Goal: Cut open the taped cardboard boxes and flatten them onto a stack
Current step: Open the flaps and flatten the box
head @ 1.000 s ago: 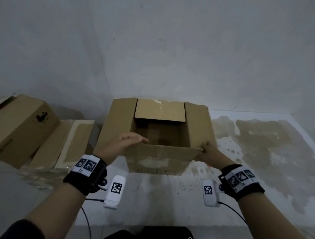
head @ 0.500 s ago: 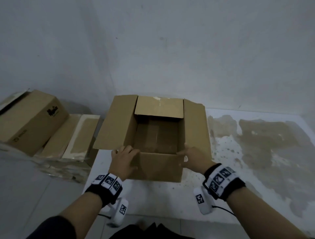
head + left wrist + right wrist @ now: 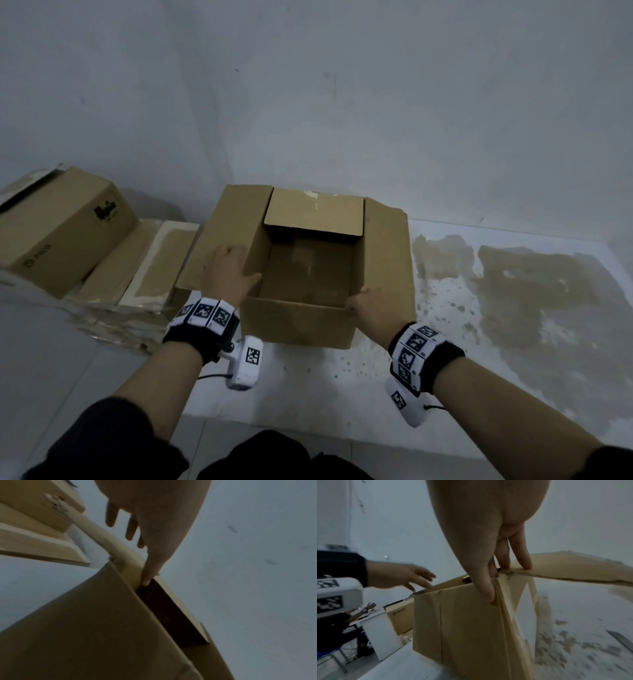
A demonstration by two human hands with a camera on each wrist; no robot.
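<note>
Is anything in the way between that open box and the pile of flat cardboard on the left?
Nothing visible blocks it. The open box sits right beside the stack, with both hands already on it. But a closed box rests on the stack's far end, taking up part of the top.

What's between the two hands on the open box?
In the head view, only the near wall's top edge of the open box spans from the left hand to the right hand. Nothing else lies there.
</note>
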